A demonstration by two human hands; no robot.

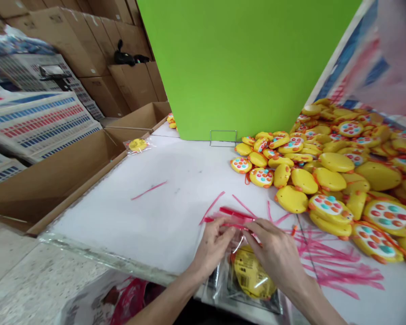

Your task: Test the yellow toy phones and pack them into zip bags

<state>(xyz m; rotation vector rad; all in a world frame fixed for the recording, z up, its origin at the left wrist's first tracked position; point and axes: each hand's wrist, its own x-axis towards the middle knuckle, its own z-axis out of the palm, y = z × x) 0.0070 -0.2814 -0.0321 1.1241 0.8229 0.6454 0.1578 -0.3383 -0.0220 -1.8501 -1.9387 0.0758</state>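
A clear plastic bag lies at the table's front edge, with a round yellow toy inside it, its plain side with printed text and a barcode facing up. My left hand pinches the bag's top edge, where a pink strip runs across. From the other side, my right hand grips that same edge, fingers bent and partly hiding it. Just beyond my fingers is a red strip. Loose pink strips lie heaped right of my right hand.
Yellow toys with coloured dots form a large pile at the right. A green panel stands behind the white table. Beyond the left edge is an open cardboard box; a bagged toy lies near it. Crates stand further left.
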